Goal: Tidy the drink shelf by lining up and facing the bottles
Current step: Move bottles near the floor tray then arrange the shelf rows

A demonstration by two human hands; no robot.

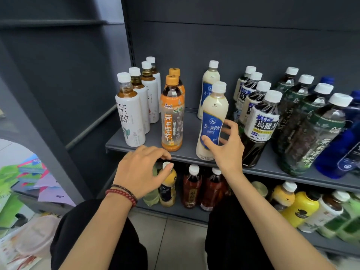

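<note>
On the grey shelf [187,155] stand rows of drinks. A cream milk tea bottle with a blue label [213,115] stands tilted at the front edge; my right hand [227,147] grips its lower part, thumb on the label and fingers round the back. A second milk tea bottle [209,84] stands behind it. To the left are an orange jasmine tea bottle [172,115] and a white-labelled tea bottle [129,114], each heading a row. My left hand [142,168] hovers before the shelf edge below the orange bottle, fingers loosely curled, holding nothing.
Dark oolong bottles [260,123], green-labelled tea bottles [311,133] and blue bottles [342,151] fill the shelf's right side. The lower shelf holds a yellow bottle [167,189], red-brown tea bottles [191,187] and more yellow and green ones. Coloured packets [33,172] lie at left.
</note>
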